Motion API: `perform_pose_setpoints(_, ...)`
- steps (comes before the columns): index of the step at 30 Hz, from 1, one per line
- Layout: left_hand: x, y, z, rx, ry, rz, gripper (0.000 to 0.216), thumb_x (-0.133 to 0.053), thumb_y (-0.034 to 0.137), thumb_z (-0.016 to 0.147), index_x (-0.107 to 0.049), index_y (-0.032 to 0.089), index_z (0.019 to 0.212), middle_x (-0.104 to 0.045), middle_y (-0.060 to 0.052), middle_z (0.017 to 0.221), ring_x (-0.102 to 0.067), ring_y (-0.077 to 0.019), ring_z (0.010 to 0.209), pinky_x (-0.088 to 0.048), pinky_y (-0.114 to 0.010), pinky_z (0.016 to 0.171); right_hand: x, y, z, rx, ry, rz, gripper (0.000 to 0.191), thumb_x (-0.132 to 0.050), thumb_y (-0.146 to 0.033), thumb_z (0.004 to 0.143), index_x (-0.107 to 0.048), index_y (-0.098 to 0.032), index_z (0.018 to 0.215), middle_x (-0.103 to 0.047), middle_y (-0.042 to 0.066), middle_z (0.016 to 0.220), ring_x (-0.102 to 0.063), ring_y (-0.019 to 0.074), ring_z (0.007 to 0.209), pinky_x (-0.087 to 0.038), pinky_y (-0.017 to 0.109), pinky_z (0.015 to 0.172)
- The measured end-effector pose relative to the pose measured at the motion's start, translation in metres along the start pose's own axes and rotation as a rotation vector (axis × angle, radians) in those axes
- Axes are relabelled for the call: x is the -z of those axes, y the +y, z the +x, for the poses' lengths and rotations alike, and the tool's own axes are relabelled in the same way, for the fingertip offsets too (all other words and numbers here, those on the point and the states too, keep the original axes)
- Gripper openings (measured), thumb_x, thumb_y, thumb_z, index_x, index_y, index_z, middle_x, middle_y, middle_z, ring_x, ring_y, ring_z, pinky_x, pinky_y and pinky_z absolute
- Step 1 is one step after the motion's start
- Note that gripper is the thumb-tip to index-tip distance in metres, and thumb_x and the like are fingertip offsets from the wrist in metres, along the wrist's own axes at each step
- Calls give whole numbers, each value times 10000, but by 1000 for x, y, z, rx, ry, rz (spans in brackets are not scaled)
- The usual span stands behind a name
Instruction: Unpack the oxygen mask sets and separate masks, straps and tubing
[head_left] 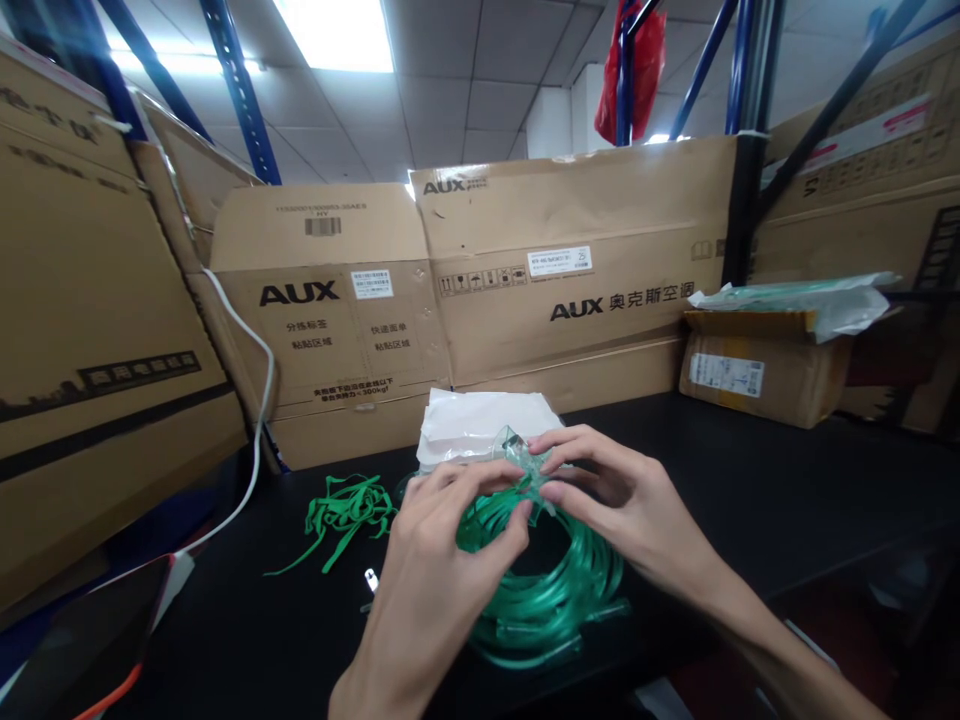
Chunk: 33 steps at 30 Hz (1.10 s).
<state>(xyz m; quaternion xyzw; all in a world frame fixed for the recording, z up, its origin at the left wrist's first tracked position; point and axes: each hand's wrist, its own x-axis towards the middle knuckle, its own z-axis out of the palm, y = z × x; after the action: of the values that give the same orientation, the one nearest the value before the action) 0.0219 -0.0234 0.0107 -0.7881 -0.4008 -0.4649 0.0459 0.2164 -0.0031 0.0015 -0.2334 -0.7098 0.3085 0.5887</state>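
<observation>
Above a coil of green plastic tubing, both hands hold a clear, green-tinted plastic mask, partly covered by fingers. My left hand pinches its near left side with thumb and fingertips. From the right, my right hand grips the other side between thumb and fingers. The tubing lies on the black tabletop right under the hands, with loose ends toward the front. A tangle of flat green straps lies to the left of my left hand. White plastic-wrapped packs sit just behind the mask.
A phone with a white cable lies at the left front. A small metal piece is beside my left wrist. Cardboard panels wall the back. At right stands a carton topped with plastic-bagged items.
</observation>
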Motion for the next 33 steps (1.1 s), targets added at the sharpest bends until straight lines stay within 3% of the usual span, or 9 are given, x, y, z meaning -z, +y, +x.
perform_pose_setpoints(3, -1, 1, 0, -29, -7, 19, 282, -686, 186, 872, -623, 340, 1100, -729, 50, 1025, -653, -217, 934, -452, -390, 851, -5, 2, -2, -3, -11, -35, 108, -764, -238, 846, -724, -242, 946, -656, 50, 1186, -663, 219, 1114, -591, 332, 921)
perform_pose_setpoints(7, -5, 3, 0, -66, -11, 61, 325, -666, 126, 857, -612, 333, 1102, -729, 61, 1031, -644, -209, 942, -434, -383, 866, -10, 5, -4, 18, 27, -115, 32, -731, -237, 875, -733, -239, 907, -657, 55, 1187, -657, 224, 1115, -578, 364, 943)
perform_pose_setpoints(17, -4, -1, 0, -47, -11, 64, 233, -693, 204, 883, -628, 317, 1077, -729, 52, 1011, -638, -208, 936, -439, -370, 869, -2, 0, 2, -33, 151, -22, 85, -698, -256, 898, -719, -213, 828, -663, 55, 1151, -654, 192, 1081, -579, 253, 831)
perform_pose_setpoints(26, -7, 1, -1, -78, -3, 73, 259, -676, 180, 883, -615, 307, 1101, -737, 35, 1038, -648, -217, 933, -442, -382, 854, -11, 3, -3, -32, 69, -131, 76, -686, -279, 906, -736, -238, 865, -656, 62, 1192, -617, 246, 1178, -520, 420, 1015)
perform_pose_setpoints(33, -6, -4, 0, -24, -23, 70, 217, -692, 218, 879, -641, 316, 1066, -727, 46, 991, -653, -212, 896, -464, -381, 836, 4, -5, 3, -51, 191, -84, 144, -685, -286, 900, -690, -210, 777, -677, 59, 1151, -652, 220, 1086, -575, 306, 846)
